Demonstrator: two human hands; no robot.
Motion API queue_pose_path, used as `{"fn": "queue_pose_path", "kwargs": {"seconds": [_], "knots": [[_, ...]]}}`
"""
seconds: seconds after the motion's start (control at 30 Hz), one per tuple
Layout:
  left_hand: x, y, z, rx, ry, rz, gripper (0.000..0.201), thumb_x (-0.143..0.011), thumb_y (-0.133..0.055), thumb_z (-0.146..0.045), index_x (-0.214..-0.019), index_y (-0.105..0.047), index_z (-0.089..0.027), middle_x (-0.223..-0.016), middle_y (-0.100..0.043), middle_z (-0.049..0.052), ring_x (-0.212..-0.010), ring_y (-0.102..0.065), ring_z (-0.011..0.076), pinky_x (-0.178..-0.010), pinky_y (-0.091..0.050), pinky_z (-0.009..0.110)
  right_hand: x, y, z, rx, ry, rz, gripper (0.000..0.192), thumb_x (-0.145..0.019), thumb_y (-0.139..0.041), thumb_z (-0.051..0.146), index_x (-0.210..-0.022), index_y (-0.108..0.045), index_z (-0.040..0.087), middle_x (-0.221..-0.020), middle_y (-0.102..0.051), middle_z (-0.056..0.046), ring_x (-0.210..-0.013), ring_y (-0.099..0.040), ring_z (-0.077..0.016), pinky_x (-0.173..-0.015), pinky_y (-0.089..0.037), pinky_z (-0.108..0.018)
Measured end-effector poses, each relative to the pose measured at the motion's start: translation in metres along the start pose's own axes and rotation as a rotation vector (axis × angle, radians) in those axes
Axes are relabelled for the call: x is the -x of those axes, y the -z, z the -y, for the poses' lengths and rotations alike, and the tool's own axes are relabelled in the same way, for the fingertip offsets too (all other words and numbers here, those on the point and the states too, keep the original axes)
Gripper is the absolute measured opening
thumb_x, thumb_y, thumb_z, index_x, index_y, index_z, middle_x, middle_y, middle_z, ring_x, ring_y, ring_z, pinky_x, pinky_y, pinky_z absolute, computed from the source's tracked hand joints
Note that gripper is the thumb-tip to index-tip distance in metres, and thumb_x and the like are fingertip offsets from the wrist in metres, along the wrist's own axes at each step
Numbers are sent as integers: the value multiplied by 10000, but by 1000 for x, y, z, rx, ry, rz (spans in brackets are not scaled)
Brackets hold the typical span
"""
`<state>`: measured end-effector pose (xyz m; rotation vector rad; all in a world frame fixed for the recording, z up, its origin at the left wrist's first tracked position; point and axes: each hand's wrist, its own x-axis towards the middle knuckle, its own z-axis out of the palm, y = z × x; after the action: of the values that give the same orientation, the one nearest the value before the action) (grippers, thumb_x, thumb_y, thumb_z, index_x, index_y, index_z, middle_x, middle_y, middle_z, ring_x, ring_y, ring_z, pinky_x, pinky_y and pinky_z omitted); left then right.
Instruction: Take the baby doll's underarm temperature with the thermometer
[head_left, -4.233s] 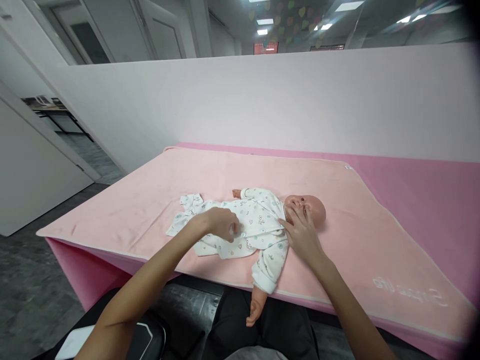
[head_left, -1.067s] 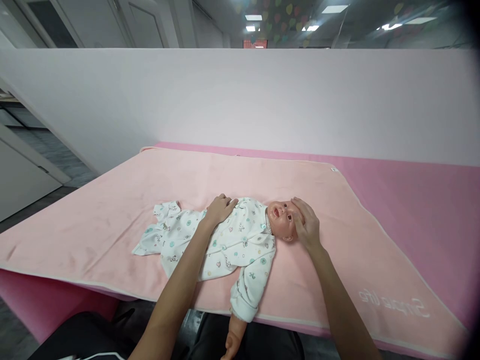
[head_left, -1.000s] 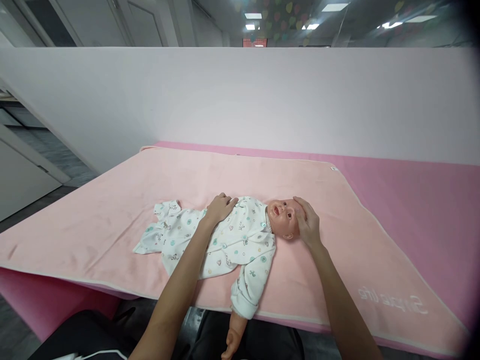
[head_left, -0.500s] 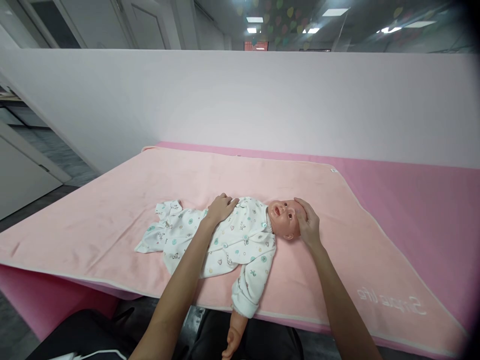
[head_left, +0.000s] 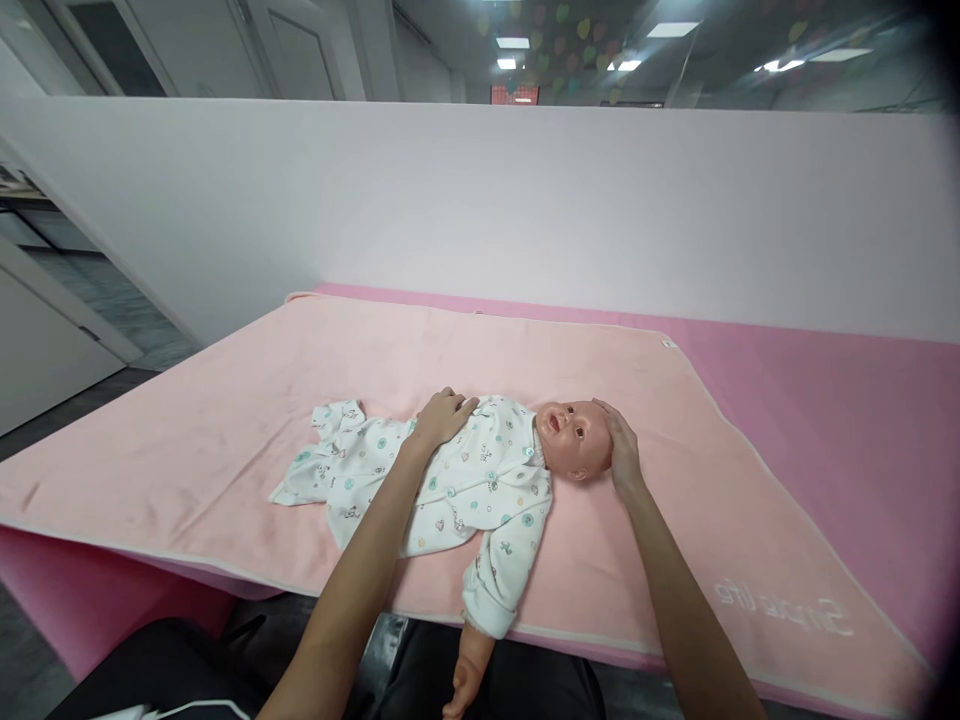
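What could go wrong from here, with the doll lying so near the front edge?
The doll lies close to the blanket's front edge, one arm already hanging over; a nudge might slide it off. The right hand only cups the head, so it could roll. The left hand rests on loose clothing, which may bunch.

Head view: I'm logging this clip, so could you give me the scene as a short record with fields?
surface: pale pink blanket over a darker pink table
doll: baby doll on its back in a printed white romper, one arm hanging over the near edge
left hand: left hand flat on the romper's chest
right hand: right hand cupped against the top of the doll's head
backdrop: white partition wall
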<state>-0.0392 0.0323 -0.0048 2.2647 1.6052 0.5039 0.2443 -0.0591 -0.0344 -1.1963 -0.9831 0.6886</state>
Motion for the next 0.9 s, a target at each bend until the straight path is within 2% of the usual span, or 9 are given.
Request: {"fn": "queue_pose_path", "kwargs": {"seconds": [0.07,0.2,0.37,0.47,0.57,0.63,0.7,0.8,0.9], "knots": [[1,0,0,9,8,-2,539,-848,-256,-540,-828,-671,-196,-916,-570,85,-977,-515,238,-840,-401,335,0,0,0,-100,-145,10,455,-792,-464,523,-1027,-627,168,-1075,-650,-84,-997,-600,-252,-853,-488,-402],[2,0,1,38,16,-45,464,-845,-311,-502,-946,-660,-214,-971,-572,79,-983,-518,232,-851,-402,341,6,-1,2,-249,-383,218,583,-810,-341,623,-985,-652,161,-1008,-674,-111,-932,-635,-283,-780,-525,-434],[10,6,-8,287,-114,-216,328,-819,-448,-400,-1050,-605,-228,-1089,-561,52,-984,-522,188,-883,-400,308,-3,6,-8,-175,-346,211,585,-814,-321,629,-1060,-603,180,-1033,-665,-104,-910,-641,-270,-762,-529,-437],[22,12,-28,534,-213,-133,330,-809,-491,-415,-1045,-590,-206,-983,-602,46,-862,-548,155,-789,-437,273,-12,14,-10,-64,-174,-108,515,-809,-413,557,-1147,-535,187,-1104,-626,-91,-973,-612,-250,-835,-489,-439],[36,12,-52,610,-345,157,352,-759,-567,-453,-968,-615,-173,-855,-616,42,-744,-545,140,-669,-430,250,-6,17,0,111,220,-345,486,-833,-432,466,-1234,-468,192,-1257,-515,-92,-1151,-494,-243,-972,-381,-451],[41,10,-64,526,-429,284,410,-672,-655,-473,-971,-626,-194,-858,-614,32,-719,-530,138,-631,-407,247,4,14,8,292,474,-306,494,-838,-438,431,-1274,-439,200,-1312,-462,-93,-1220,-421,-255,-1022,-317,-464],[45,7,-70,423,-484,295,462,-603,-706,-484,-979,-627,-228,-861,-610,15,-723,-524,142,-633,-392,249,14,9,13,464,634,-148,485,-821,-472,409,-1266,-458,216,-1312,-467,-85,-1230,-405,-271,-1035,-301,-470],[47,4,-74,314,-522,248,451,-611,-694,-500,-979,-615,-251,-845,-602,-2,-742,-529,148,-653,-383,253,19,-1,11,610,676,47,411,-811,-499,373,-1197,-522,235,-1251,-525,-77,-1182,-455,-266,-1003,-355,-456],[51,1,-79,188,-537,212,446,-617,-669,-541,-949,-605,-251,-838,-596,-2,-787,-531,169,-684,-374,265,16,-5,7,621,626,33,365,-825,-485,356,-1166,-539,236,-1213,-550,-73,-1151,-480,-243,-980,-385,-440]]}}
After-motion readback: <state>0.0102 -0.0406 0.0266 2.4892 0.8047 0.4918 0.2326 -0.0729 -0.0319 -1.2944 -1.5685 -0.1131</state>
